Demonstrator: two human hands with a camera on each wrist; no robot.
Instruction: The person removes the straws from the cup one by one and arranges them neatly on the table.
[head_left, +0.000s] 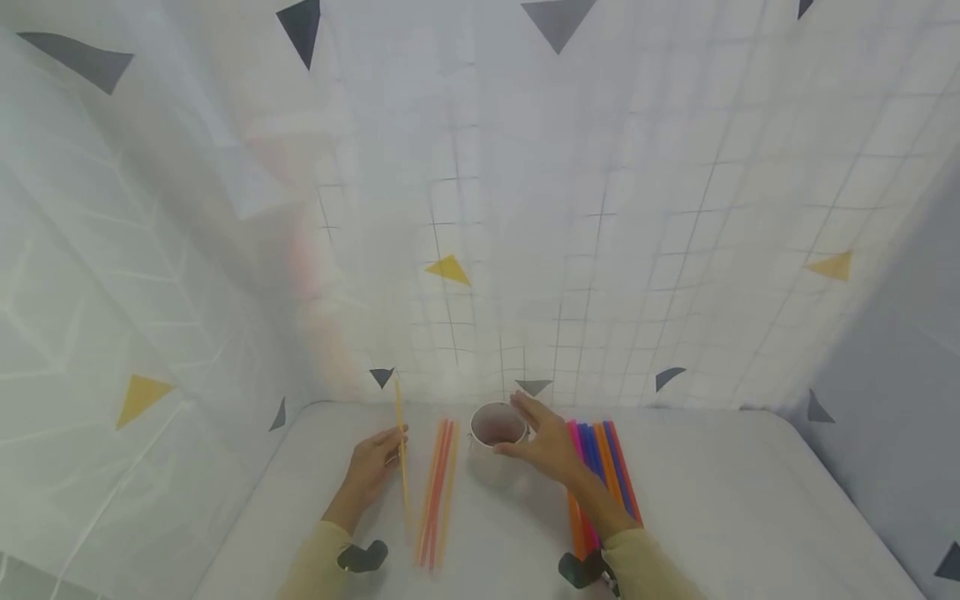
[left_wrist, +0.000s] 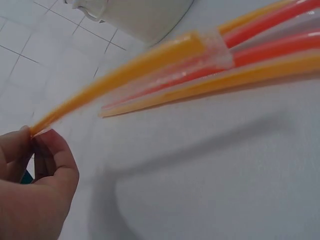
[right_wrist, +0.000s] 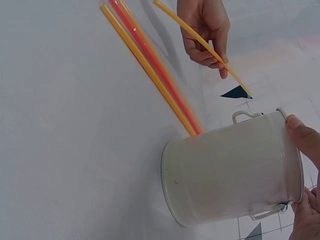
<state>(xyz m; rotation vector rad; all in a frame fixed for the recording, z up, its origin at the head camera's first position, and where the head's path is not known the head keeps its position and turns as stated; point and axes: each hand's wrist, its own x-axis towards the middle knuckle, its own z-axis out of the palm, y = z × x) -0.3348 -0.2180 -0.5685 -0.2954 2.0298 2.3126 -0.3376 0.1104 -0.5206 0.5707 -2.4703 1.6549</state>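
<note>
My left hand pinches one end of a yellow straw between thumb and fingertips and holds it slanted above the table. The left wrist view shows that pinch, with the yellow straw reaching over the others. A bundle of orange and red straws lies flat just right of that hand. My right hand grips a small white metal bucket at its rim. In the right wrist view the bucket leans, with my fingers on its top edge.
A row of pink, blue and orange straws lies under and beside my right forearm. The white table is closed in by a white curtain with grid lines and triangles at the back and on both sides.
</note>
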